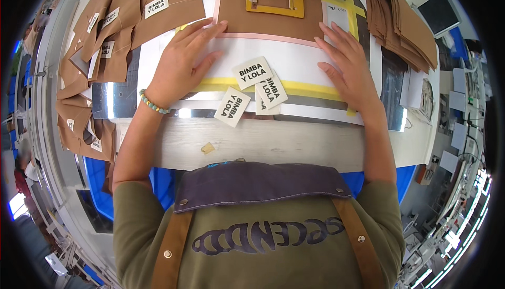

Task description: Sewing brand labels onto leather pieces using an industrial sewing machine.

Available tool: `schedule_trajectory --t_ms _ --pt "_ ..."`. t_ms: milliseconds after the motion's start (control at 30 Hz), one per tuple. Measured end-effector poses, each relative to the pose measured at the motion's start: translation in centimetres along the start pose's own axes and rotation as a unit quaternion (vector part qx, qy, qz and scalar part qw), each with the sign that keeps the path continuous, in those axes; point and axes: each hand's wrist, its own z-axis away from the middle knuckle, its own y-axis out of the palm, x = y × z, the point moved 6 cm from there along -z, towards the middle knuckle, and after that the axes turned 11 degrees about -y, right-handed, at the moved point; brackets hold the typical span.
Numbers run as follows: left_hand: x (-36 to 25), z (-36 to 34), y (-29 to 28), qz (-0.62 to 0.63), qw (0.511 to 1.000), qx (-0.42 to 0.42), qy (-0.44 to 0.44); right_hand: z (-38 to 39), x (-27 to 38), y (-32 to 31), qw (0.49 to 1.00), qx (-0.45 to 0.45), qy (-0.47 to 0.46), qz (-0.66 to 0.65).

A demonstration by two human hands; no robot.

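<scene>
A brown fabric panel (236, 18) lies flat on a white, yellow-taped work sheet (294, 56), below a machine head. My left hand (187, 55) rests with fingers stretched out, its fingertips at the panel's left edge. At the right edge my right hand (344, 60) lies open, fingers spread, fingertips by the panel's lower corner. A yellow frame (299, 6) with a rectangular opening sits on the panel under the machine. Several cream labels with black print, one of them a tilted label (232, 107), lie loosely overlapping between my forearms. Neither hand holds anything.
Brown pieces with sewn-on cream labels (156, 6) are heaped at the left and hang over the table edge. A stack of plain brown panels (402, 21) lies at the far right, near a dark screen (438, 11). Blue bins (97, 184) stand below the table.
</scene>
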Motion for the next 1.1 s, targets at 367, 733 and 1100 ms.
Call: schedule_trajectory --t_ms 367,733,1100 --pt "-0.9 0.0 0.6 0.239 0.954 0.093 -0.155 -6.6 10.1 1.6 0.957 -0.036 -0.277 0.074" --pt "-1.6 -0.8 3.7 0.405 0.846 0.196 -0.285 -7.9 8.7 -1.4 0.973 -0.141 -0.184 0.013" --pt "-4.7 -1.4 2.6 0.217 0.952 0.165 -0.136 -9.5 4.0 0.5 0.945 0.022 0.038 -0.324"
